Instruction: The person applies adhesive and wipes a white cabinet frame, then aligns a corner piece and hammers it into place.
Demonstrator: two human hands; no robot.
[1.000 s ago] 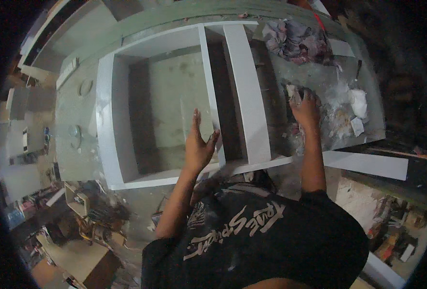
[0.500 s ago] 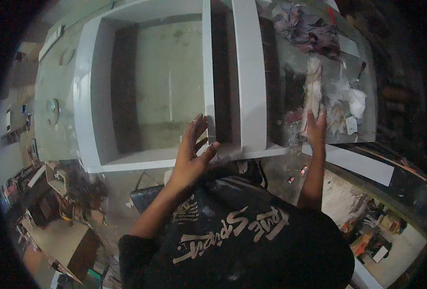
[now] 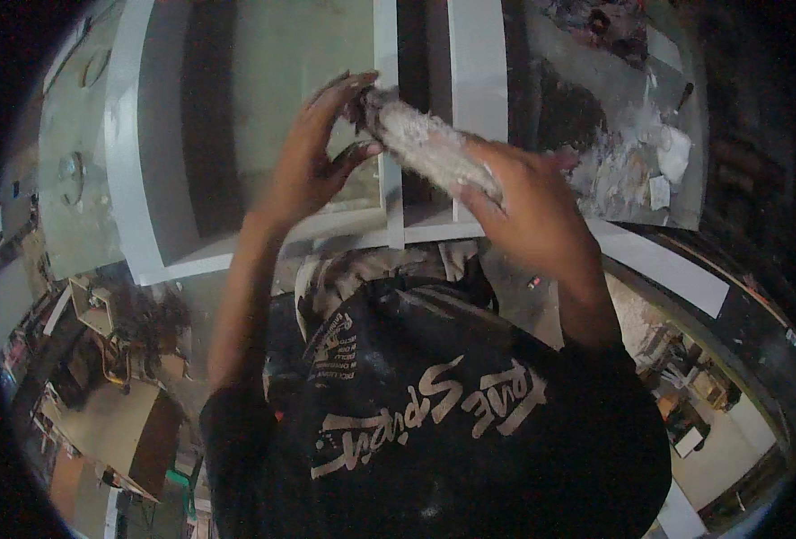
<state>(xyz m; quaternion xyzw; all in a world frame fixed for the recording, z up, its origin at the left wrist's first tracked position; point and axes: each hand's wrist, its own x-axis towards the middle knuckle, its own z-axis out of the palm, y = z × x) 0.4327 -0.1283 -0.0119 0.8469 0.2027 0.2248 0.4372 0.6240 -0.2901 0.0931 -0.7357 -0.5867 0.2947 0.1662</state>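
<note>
Spreading wide, a pale table [image 3: 65, 225] is bearing a white frame [image 3: 124, 135] from nine to one o'clock. At two, the right hand [image 3: 528, 193] is closing around a long whitish object [image 3: 434, 151], which is slanting just past twelve. At eleven, the left hand [image 3: 306, 166] is curving parted fingers about the object's far end; whether they are gripping, I cannot tell.
</note>
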